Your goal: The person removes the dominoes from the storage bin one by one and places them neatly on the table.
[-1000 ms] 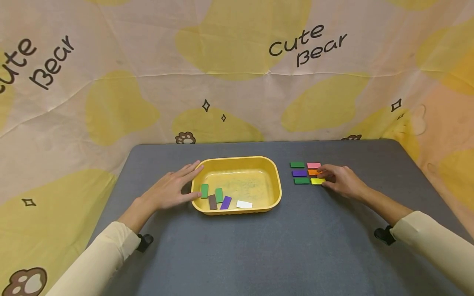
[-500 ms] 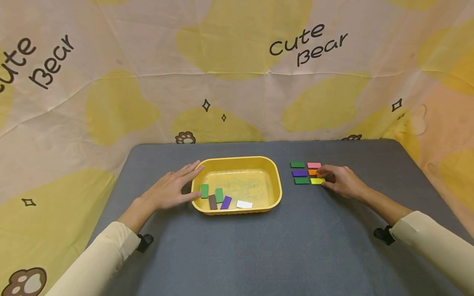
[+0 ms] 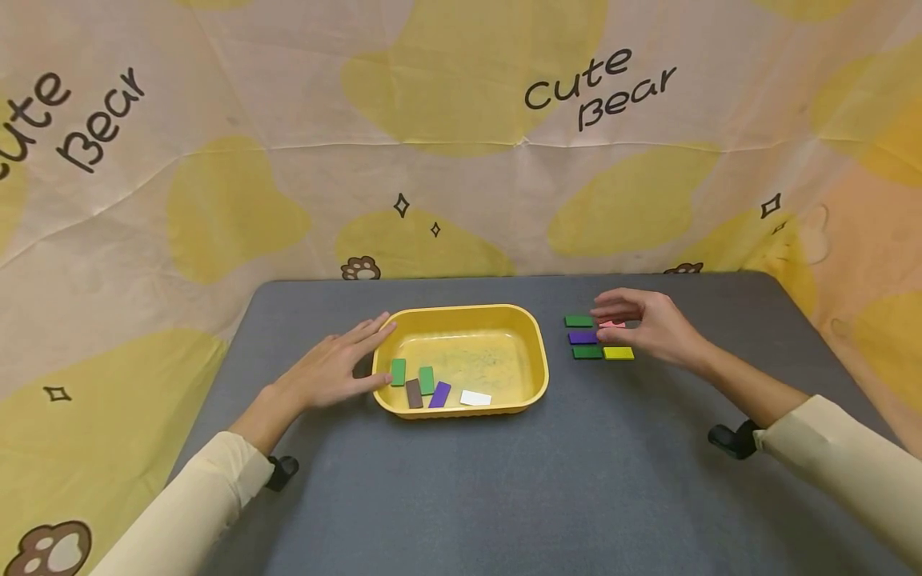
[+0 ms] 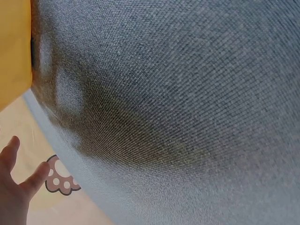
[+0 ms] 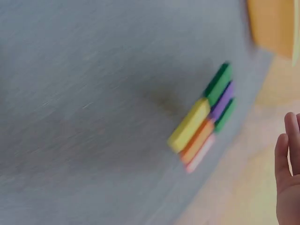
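Right hand lifted off tile grid.
Right hand [image 3: 651, 324] has risen from the yellow tile [image 3: 619, 353], fingers relaxed, apparently empty; left hand [image 3: 333, 370] rests flat against the tray [image 3: 533, 346].

A grey cloth-covered table [image 3: 504, 496] is standing before a cream backdrop [image 3: 288, 120] that is hanging creased behind and beside it, showing yellow blotches, small black stars, brown paw prints and the words "cute bear" [image 3: 598, 84]. Soft, even light is falling across the scene.
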